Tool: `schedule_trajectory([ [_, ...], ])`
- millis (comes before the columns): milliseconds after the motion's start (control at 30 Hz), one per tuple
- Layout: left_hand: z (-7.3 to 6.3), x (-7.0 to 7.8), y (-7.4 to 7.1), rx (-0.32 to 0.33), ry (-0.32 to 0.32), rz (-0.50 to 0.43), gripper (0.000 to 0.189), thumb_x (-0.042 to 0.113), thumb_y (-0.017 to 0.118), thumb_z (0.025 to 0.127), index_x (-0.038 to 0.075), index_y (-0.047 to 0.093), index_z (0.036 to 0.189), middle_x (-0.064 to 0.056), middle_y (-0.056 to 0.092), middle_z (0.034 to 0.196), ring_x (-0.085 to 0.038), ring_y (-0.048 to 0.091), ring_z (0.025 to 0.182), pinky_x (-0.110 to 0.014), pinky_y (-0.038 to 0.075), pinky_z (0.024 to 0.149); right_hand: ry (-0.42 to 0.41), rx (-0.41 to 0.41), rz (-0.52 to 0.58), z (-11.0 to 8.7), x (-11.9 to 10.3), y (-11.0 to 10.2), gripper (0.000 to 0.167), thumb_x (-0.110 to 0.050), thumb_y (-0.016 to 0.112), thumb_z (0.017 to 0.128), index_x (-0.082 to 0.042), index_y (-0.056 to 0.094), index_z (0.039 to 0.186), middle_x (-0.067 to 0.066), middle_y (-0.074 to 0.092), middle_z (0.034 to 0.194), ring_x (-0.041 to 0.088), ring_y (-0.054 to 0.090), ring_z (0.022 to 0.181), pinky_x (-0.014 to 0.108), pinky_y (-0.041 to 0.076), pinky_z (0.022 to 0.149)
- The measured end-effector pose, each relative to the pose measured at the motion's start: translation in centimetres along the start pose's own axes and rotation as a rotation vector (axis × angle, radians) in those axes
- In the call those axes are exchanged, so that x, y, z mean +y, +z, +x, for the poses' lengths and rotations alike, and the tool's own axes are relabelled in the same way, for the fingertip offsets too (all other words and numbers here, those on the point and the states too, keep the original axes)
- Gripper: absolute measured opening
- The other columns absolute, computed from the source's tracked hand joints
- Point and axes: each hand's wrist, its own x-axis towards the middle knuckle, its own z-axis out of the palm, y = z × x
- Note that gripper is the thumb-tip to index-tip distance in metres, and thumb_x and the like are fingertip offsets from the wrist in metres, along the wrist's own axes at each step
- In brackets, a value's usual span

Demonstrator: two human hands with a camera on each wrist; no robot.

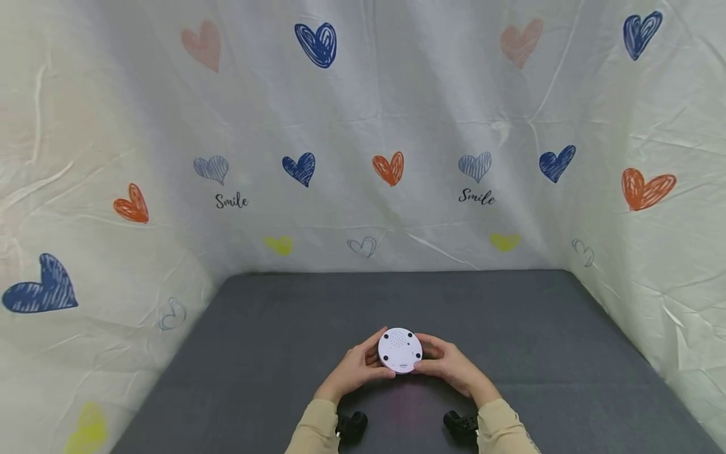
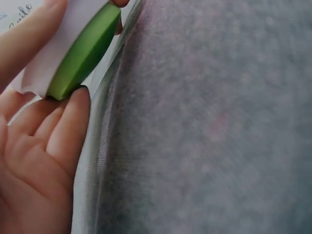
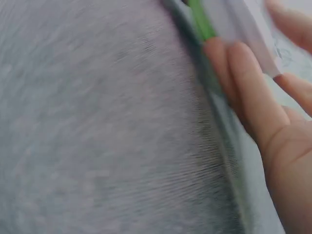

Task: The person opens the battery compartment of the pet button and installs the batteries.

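Observation:
Both hands hold a round white device (image 1: pixel 399 348) between them, over the dark table. Its flat white face points up toward the head camera, with small black feet near the rim, a patch of tiny holes and fine print too small to read. On the left, my left hand (image 1: pixel 353 372) grips the edge with thumb and fingers. Opposite it, my right hand (image 1: pixel 455 368) pinches the other edge, thumb on the white face. A bright green part (image 2: pixel 87 53) shows on the device's far side in the left wrist view, and the right wrist view catches a green sliver beside the fingers (image 3: pixel 246 66).
A dark grey cloth (image 1: pixel 272 334) covers the table. White curtain (image 1: pixel 363 94) printed with hearts and "Smile" surrounds the back and both sides. Black wrist-camera mounts (image 1: pixel 353 426) sit by the beige sleeves (image 1: pixel 317 429).

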Motion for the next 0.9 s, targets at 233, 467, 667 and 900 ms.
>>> schedule_trajectory([
  [233, 0.0, 0.4, 0.5, 0.042, 0.14, 0.095, 0.09, 0.004, 0.081, 0.068, 0.018, 0.035, 0.144, -0.009, 0.042, 0.139, -0.021, 0.047, 0.12, -0.028, 0.044, 0.087, 0.109, 0.124, 0.072, 0.4, -0.9, 0.2, 0.056, -0.031, 0.045, 0.099, 0.016, 0.033, 0.127, 0.02, 0.056, 0.102, 0.023, 0.06, 0.087, 0.036, 0.05, 0.079],
  [467, -0.3, 1.0, 1.1, 0.019, 0.171, 0.261, 0.093, 0.006, 0.08, 0.069, 0.029, 0.032, 0.145, -0.003, 0.042, 0.14, -0.015, 0.05, 0.116, -0.025, 0.044, 0.086, 0.235, 0.068, 0.084, 0.3, -1.9, 0.1, 0.064, -0.042, 0.042, 0.097, 0.01, 0.025, 0.129, 0.025, 0.053, 0.1, 0.032, 0.064, 0.078, 0.042, 0.052, 0.07],
  [667, -0.4, 1.3, 1.2, 0.001, 0.137, 0.294, 0.094, 0.008, 0.076, 0.074, 0.032, 0.022, 0.147, -0.01, 0.049, 0.133, -0.012, 0.059, 0.103, -0.024, 0.048, 0.08, 0.223, 0.083, 0.119, 0.3, -2.1, -0.1, 0.065, -0.043, 0.048, 0.095, 0.009, 0.026, 0.127, 0.025, 0.053, 0.102, 0.034, 0.065, 0.077, 0.044, 0.052, 0.069],
  [900, -0.4, 2.1, 1.2, -0.007, 0.027, 0.253, 0.065, 0.034, 0.057, 0.092, 0.037, 0.021, 0.146, -0.013, 0.047, 0.134, -0.015, 0.059, 0.102, -0.029, 0.048, 0.082, 0.175, 0.14, 0.111, 0.4, -2.0, -0.2, 0.052, -0.037, 0.052, 0.094, 0.008, 0.035, 0.115, 0.022, 0.053, 0.099, 0.031, 0.064, 0.075, 0.044, 0.052, 0.071],
])
